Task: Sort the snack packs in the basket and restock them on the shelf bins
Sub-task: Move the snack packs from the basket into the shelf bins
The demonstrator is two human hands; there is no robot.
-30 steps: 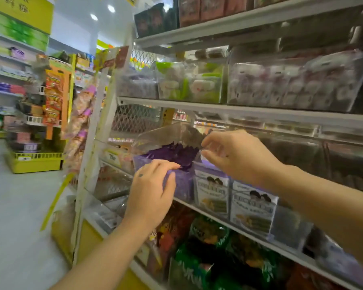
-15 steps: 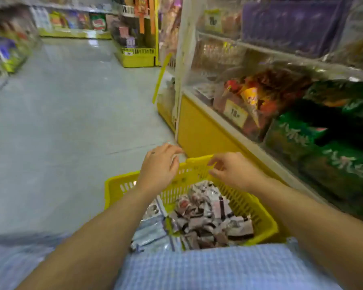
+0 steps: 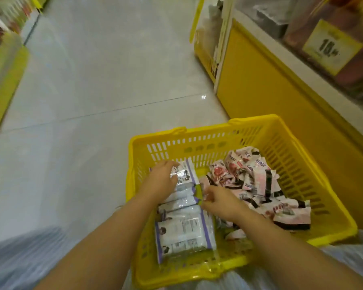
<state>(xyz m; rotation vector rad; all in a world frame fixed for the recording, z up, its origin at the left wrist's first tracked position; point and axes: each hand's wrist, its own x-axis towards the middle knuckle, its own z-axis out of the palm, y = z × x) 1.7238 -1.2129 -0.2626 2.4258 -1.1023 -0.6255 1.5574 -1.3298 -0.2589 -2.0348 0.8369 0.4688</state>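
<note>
A yellow plastic basket (image 3: pixel 208 130) sits on the floor in front of me. Its left half holds a stack of white packs with purple edges (image 3: pixel 184 231). A loose heap of pink-and-white packs (image 3: pixel 258 183) fills the right half. My left hand (image 3: pixel 161 181) is down in the basket, its fingers closed on the topmost purple-edged pack (image 3: pixel 186 174) at the far end of the stack. My right hand (image 3: pixel 220 201) rests between the two piles, its fingers pinched at the edge of the purple-edged stack.
The yellow base of the shelf unit (image 3: pixel 266 86) runs along the right, with bagged snacks and a yellow price tag (image 3: pixel 331 50) above it. Grey tiled floor (image 3: pixel 96 80) stretches ahead. Another yellow shelf base (image 3: pixel 2 84) lines the left edge.
My view has dropped from the shelf bins to the basket. Both hands left the purple bin, crossed the basket's rim and now reach among the packs inside.
</note>
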